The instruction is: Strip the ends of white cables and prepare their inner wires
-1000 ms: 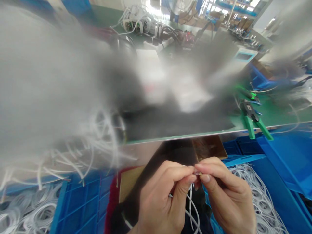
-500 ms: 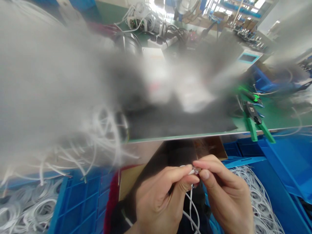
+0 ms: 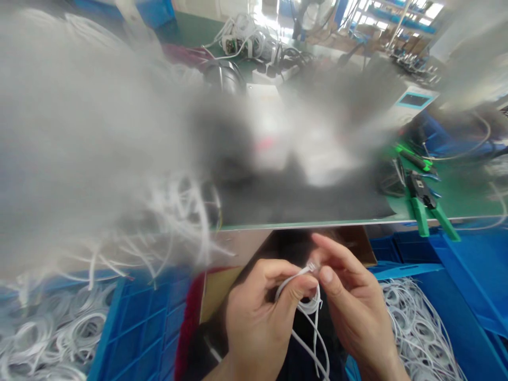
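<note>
A white network cable [image 3: 310, 307] is pinched between the thumb and fingers of my left hand [image 3: 260, 312]. Its small clear plug [image 3: 311, 266] sticks up past the fingertips, and the cable hangs in loops below. Right beside the plug is my right hand [image 3: 353, 299], thumb and index finger apart. Whether a finger behind the plug touches it, I cannot tell. Both hands are in front of the bench edge, above my lap.
Green-handled crimping pliers [image 3: 428, 203] lie at the bench's [image 3: 468, 185] right edge. Coiled white cables fill a blue crate [image 3: 101, 338] at left and a blue bin [image 3: 440, 301] at right. Cable ends [image 3: 146, 259] overhang on the left. A grey blur covers much of the upper left.
My right thumb and index finger have parted from the plug, the index finger lifting. The left hand has kept its pinch, and more cable loops show beneath it. The view has shifted slightly.
</note>
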